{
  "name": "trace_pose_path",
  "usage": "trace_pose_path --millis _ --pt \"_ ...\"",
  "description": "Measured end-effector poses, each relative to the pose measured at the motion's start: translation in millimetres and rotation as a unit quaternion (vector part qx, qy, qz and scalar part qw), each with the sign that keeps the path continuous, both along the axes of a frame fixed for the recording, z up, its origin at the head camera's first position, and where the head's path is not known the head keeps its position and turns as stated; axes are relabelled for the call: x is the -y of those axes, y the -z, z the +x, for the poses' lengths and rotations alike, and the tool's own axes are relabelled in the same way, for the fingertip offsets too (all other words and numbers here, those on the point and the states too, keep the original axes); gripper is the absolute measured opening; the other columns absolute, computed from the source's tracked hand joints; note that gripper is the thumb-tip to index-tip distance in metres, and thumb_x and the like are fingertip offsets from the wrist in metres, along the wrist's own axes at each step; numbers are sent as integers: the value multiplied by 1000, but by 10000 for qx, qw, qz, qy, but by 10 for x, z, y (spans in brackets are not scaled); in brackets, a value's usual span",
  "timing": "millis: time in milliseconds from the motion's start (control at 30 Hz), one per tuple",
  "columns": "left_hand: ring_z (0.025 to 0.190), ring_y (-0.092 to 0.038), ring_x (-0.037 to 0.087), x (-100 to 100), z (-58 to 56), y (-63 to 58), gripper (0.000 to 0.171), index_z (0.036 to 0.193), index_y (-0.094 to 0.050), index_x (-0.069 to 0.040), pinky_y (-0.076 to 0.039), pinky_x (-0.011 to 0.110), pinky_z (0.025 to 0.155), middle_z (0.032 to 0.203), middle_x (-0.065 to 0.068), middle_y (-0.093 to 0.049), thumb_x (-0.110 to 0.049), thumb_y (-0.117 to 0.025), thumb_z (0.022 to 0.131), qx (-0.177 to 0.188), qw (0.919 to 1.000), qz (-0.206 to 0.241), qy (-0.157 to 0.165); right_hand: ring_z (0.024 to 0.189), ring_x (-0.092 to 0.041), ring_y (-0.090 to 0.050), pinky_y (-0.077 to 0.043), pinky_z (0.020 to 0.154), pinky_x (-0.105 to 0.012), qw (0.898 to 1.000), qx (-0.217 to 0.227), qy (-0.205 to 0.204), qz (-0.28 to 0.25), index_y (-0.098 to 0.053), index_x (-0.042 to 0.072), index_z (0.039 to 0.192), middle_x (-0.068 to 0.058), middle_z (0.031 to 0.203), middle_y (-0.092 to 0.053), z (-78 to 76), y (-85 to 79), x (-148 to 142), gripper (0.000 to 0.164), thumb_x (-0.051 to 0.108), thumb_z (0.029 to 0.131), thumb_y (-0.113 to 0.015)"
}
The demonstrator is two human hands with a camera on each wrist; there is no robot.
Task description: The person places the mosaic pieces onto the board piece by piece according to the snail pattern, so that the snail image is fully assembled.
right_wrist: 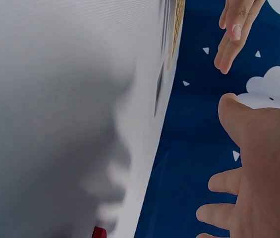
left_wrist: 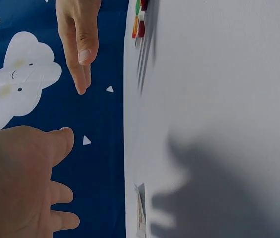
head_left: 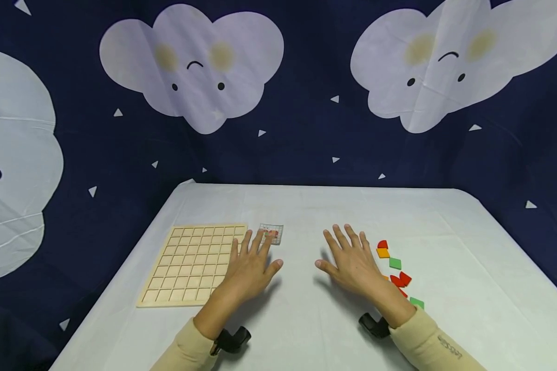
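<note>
My left hand (head_left: 249, 270) hovers above the table with its fingers spread, over the right edge of a wooden grid board (head_left: 190, 263). Just past its fingertips lies a small printed card (head_left: 276, 234) with a grid and a reddish pattern, partly covered by the fingers. Also spread and raised, my right hand (head_left: 353, 260) holds nothing. To its right lie red, orange and green flat pieces, among them an orange piece (head_left: 382, 253), a green piece (head_left: 395, 263) and a red piece (head_left: 406, 279); the right forearm hides some of them. Both wrist views show the palms bare.
A white cloth covers the table (head_left: 301, 206). Behind it hangs a dark blue curtain (head_left: 306, 113) with white clouds and small triangles. A black wrist camera (head_left: 232, 340) is strapped under the left wrist, another black camera (head_left: 374, 325) under the right.
</note>
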State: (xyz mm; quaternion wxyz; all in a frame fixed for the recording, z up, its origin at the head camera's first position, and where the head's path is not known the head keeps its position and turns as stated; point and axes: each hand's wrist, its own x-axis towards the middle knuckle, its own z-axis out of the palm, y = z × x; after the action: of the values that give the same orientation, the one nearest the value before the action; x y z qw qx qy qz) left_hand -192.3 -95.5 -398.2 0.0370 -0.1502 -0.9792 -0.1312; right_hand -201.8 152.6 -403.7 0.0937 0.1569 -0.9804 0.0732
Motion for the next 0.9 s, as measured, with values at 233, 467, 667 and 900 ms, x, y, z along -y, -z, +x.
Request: trace_pose_path --millis 233,467,667,900 --pt "147 -6 38 183 4 -12 68 150 -27 -12 -5 61 113 158 15 -20 -51 -42 96 107 9996 267 -24 142 -42 -22 -14 111 -63 9997 185 -113 -129 -35 12 147 -16 153 -31 -56 -22 50 75 54 88 -55" --pt "146 -6 40 446 -8 -34 69 149 -27 -10 -4 63 112 157 17 -20 -48 -45 95 224 9979 588 -163 142 -41 -22 -14 112 -62 9988 386 -208 -208 -34 11 147 -16 153 -32 -154 -44 134 74 53 89 -53" --pt "145 -5 42 691 -25 -43 67 149 -26 -9 -2 64 111 157 19 -18 -44 -47 96 195 9956 857 -311 143 -39 -23 -13 113 -61 9976 499 -272 -393 -35 12 147 -15 152 -33 -252 -49 225 72 53 90 -52" --pt "144 -6 43 974 2 -42 64 148 -30 -7 -5 65 108 156 19 -21 -38 -49 96 67 9927 1129 -427 141 -39 -26 -15 112 -60 9953 642 -429 -583 -37 12 145 -14 151 -36 -363 -51 334 69 51 91 -53"
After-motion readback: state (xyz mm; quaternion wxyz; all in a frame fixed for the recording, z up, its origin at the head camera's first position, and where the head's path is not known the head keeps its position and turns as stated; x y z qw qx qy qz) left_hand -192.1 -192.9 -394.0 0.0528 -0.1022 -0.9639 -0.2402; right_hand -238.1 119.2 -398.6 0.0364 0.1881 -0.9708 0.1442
